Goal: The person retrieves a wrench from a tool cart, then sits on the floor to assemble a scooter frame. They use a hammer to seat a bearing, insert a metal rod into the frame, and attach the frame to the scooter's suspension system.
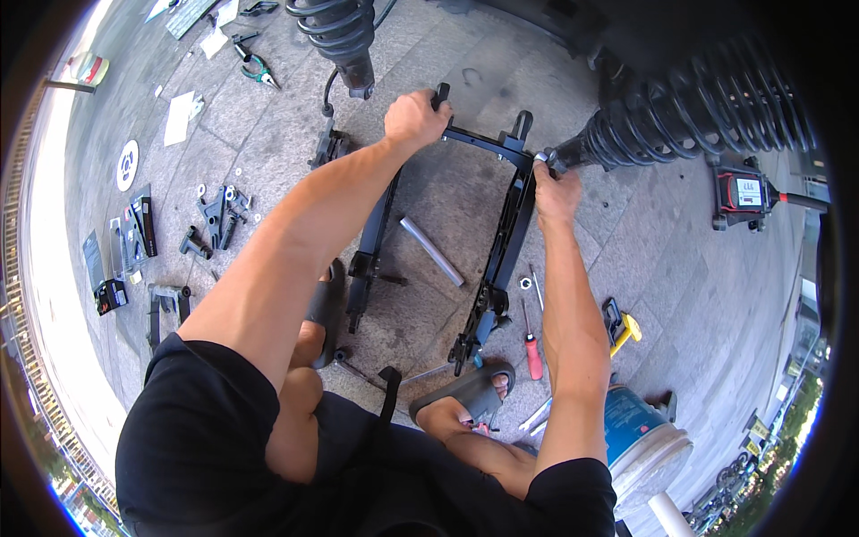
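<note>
A black metal U-shaped frame (501, 242) lies on the paving in front of me, its two long arms pointing toward my feet. My left hand (416, 121) is closed around the upright bracket at the frame's far left corner. At the far right corner my right hand (557, 192) is closed, thumb on top, where the frame meets the lower end of a coil-spring shock absorber (689, 116). Its fingers are partly hidden. Another shock absorber (335, 36) hangs beyond my left hand, apart from the frame. Between the frame's arms lies a silver metal tube (431, 251).
A red-handled screwdriver (533, 358) and a yellow-handled tool (629, 331) lie right of the frame. A blue and white bucket (640, 438) stands by my right elbow. A floor jack (744, 192) is farther right. Black brackets (215, 215), papers (179, 118) and green pliers (259, 73) lie left.
</note>
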`<state>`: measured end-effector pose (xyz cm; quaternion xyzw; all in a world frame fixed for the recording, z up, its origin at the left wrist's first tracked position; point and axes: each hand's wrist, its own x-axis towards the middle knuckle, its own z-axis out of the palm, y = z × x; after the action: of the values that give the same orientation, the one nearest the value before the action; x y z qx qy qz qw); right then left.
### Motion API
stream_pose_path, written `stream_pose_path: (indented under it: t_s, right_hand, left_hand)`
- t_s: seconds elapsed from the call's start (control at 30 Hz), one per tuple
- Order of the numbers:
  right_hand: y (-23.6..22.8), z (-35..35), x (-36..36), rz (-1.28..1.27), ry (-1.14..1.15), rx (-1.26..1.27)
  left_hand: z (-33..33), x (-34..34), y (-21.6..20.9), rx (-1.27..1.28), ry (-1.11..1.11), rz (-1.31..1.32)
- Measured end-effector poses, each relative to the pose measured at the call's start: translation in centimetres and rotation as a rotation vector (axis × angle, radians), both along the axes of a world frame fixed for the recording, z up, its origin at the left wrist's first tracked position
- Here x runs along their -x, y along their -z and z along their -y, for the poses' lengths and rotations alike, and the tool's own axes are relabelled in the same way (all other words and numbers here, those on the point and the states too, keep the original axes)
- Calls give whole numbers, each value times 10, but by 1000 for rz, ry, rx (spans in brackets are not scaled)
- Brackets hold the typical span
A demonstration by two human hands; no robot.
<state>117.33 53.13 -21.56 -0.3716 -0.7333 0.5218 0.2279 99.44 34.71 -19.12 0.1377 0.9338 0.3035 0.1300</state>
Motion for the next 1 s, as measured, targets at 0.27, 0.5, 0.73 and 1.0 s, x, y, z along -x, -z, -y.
stream_pose_path:
  t_s: [0.27, 0.5, 0.73, 1.0]
  right_hand:
    - [-11, 7, 0, -18, -111, -31]
    - [18, -20, -1, -174, 100, -76]
    - [48, -37, -57, 427, -54, -523]
    - [70, -25, -87, 562, -179, -509]
  left_hand:
    - [-1, 1, -1, 14, 0, 9]
    - [0, 0, -8, 10, -19, 30]
    - [1, 0, -5, 1, -2, -10]
    - [1, 2, 1, 10, 11, -17]
